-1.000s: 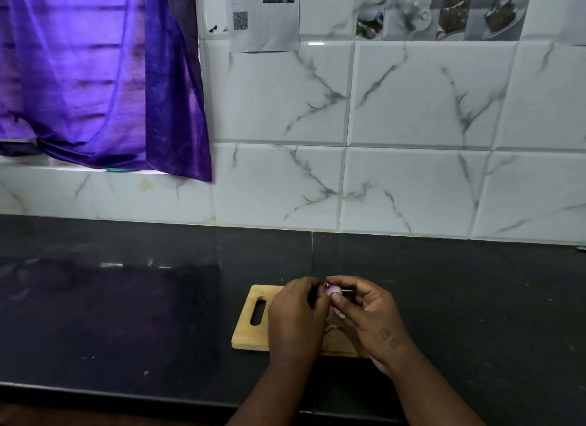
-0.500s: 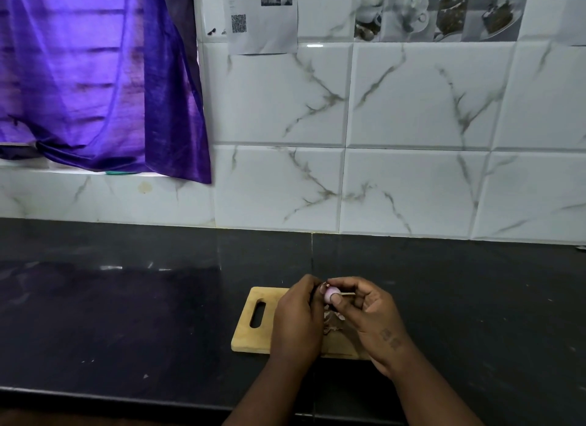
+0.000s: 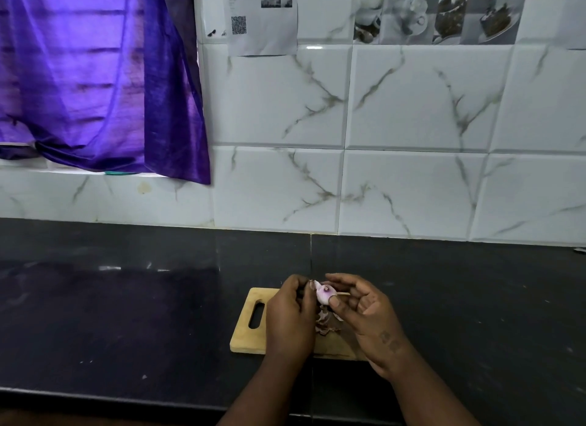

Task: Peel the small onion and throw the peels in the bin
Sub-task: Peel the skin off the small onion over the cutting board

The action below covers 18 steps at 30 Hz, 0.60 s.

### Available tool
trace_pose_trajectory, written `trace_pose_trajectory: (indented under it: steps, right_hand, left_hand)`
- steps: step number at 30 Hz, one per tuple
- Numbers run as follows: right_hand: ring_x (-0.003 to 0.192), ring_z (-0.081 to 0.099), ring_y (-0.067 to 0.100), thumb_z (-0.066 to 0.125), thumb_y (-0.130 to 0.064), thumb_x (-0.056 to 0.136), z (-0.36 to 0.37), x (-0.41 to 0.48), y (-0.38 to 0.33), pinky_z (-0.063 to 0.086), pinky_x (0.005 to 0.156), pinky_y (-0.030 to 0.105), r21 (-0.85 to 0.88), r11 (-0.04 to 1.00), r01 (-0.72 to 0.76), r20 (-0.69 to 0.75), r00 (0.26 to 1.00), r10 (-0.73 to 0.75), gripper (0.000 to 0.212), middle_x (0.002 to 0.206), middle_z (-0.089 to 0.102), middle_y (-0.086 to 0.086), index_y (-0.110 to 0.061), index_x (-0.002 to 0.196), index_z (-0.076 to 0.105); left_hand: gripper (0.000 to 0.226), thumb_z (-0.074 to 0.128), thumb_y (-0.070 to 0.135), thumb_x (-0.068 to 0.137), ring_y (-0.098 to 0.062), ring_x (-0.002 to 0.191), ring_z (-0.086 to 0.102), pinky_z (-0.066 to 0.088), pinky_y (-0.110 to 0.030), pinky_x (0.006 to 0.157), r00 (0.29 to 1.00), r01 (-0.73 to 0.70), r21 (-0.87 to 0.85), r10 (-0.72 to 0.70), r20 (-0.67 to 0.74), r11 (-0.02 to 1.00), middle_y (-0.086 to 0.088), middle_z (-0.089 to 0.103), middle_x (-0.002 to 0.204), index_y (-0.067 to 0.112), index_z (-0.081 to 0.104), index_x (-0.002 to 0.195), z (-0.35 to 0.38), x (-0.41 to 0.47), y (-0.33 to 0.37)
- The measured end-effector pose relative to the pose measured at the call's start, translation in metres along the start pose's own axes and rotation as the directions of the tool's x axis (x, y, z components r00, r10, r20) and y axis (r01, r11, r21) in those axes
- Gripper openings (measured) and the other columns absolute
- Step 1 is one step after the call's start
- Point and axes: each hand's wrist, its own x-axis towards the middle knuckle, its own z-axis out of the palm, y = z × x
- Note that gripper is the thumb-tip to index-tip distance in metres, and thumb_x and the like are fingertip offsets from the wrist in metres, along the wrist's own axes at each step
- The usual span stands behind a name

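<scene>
Onion (image 3: 324, 294): pale pink, pinched by right hand (image 3: 369, 317) at thumb and fingertips, held above board (image 3: 245, 333). Left hand (image 3: 290, 314): fingers closed on a skin flap at the onion's 9 o'clock. Peels (image 3: 325, 324): heaped on board, 6 o'clock of onion. Board laid on black counter (image 3: 126, 314).

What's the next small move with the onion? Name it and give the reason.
Probably pull the loose skin flap away with the left hand, letting it fall onto the peels on the cutting board. The right hand pinches the onion, mostly bare, a flap still attached at its left.
</scene>
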Motion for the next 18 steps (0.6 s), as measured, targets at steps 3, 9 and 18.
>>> trace_pose_trajectory:
  steps: [3, 9, 18]
  right_hand:
    - [0.11, 0.075, 0.024, 0.073, 0.001, 0.088, 0.0007, -0.0016, -0.0027, 0.059, 0.096, 0.038, 0.015, 1.0, 0.004, 0.028, 1.0, -0.005, 0.033, 0.116, 0.079, 0.007, -0.01, 0.119, 0.073]
    - [0.108, 0.075, 0.025, 0.073, -0.001, 0.087, -0.0004, -0.0007, -0.0007, 0.061, 0.09, 0.033, 0.019, 1.0, 0.004, 0.012, 1.0, -0.004, 0.027, 0.112, 0.079, 0.011, -0.007, 0.114, 0.074]
    - [0.1, 0.077, 0.02, 0.066, 0.007, 0.093, 0.0001, 0.0016, 0.0032, 0.06, 0.079, 0.026, 0.066, 0.997, -0.03, -0.002, 1.0, 0.031, 0.022, 0.108, 0.08, 0.014, 0.0, 0.113, 0.072]
  left_hand:
    - [0.019, 0.063, 0.024, 0.101, -0.015, 0.068, 0.071, 0.06, -0.043, 0.062, 0.998, 0.052, -0.057, -0.054, -0.032, 0.997, -0.001, 0.073, 0.073, 0.021, 0.067, 0.083, -0.0008, 0.001, -0.0026]
    - [0.011, 0.07, 0.014, 0.092, -0.003, 0.069, 0.071, 0.061, -0.032, 0.065, 0.994, 0.062, 0.08, -0.055, -0.091, 0.995, 0.008, 0.074, 0.073, 0.023, 0.072, 0.087, 0.0004, 0.0008, -0.002]
    - [0.016, 0.063, 0.011, 0.096, -0.002, 0.076, 0.067, 0.052, -0.018, 0.064, 0.997, 0.006, 0.255, 0.013, -0.073, 0.967, 0.011, 0.071, 0.081, 0.023, 0.074, 0.092, 0.0006, 0.0014, -0.0041]
